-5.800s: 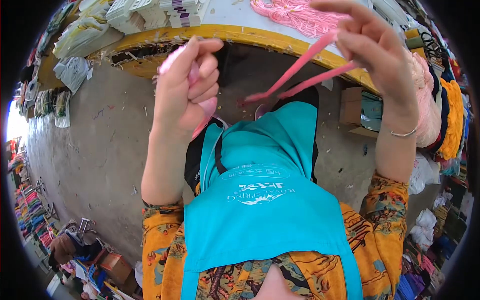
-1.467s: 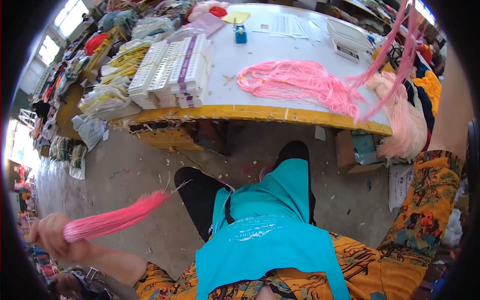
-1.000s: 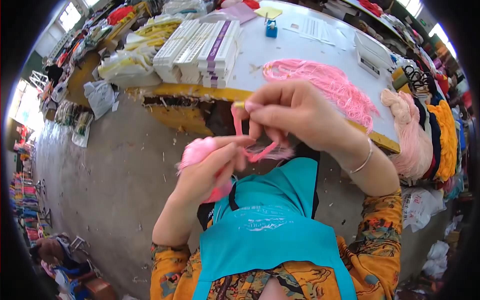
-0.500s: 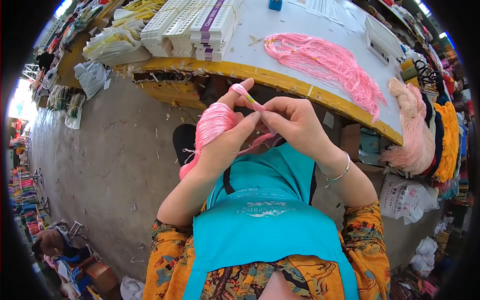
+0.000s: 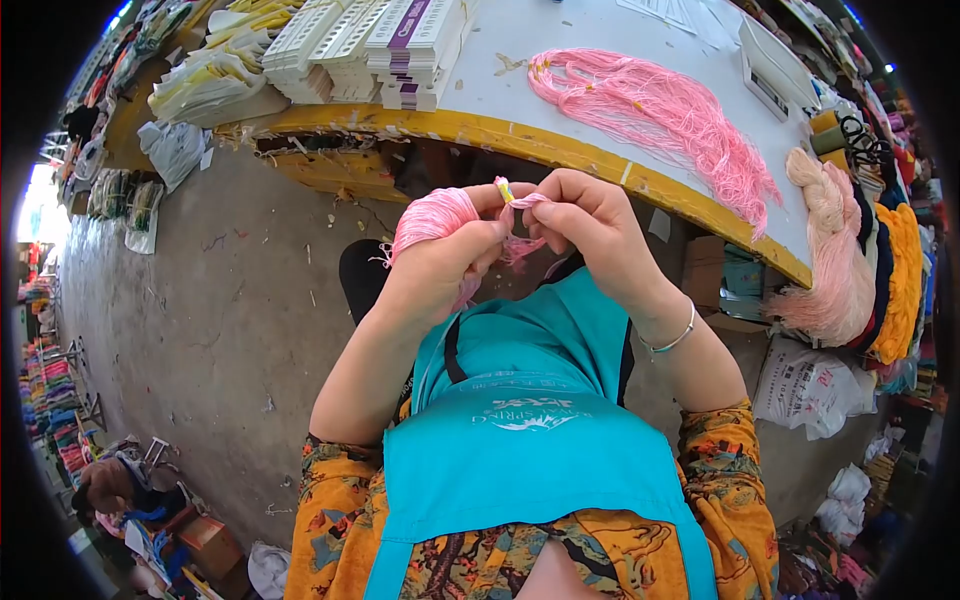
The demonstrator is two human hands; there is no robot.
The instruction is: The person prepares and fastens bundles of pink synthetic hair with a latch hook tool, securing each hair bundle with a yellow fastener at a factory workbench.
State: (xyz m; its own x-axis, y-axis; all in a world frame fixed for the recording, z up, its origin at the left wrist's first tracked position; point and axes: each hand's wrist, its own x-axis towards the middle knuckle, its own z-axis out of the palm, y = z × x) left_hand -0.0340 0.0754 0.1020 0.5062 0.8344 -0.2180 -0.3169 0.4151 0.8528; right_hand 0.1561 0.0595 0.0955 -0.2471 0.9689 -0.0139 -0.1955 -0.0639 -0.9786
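Head view from my distant seat: both hands meet in front of the table edge [image 5: 450, 122]. I see the left hand [image 5: 435, 265] closed around a bundle of pink thread [image 5: 435, 215], the mass bulging over its fingers, thumb across the near side. The right hand [image 5: 600, 240] is narrow, thumb and forefinger pinching a twisted strand [image 5: 527, 201] — just beside a yellow-and-white band [image 5: 505, 190] that sits between the two hands.

As far as I can judge, the gathering of this bundle is done, and the band is on the pink thread. The strand end is not settled: it is between the right fingertips, and I cannot tell whether it passes through or around anything. A few loose ends stick out at the bundle's far left.

On the table beyond, I see a pink skein [image 5: 650, 105] spread out, with small yellow ties on it — its strands loose, neither hand touching it. Stacks of cards [image 5: 420, 50] stand to its left, and a pale pink hank [image 5: 835, 240] hangs past the table's right end.
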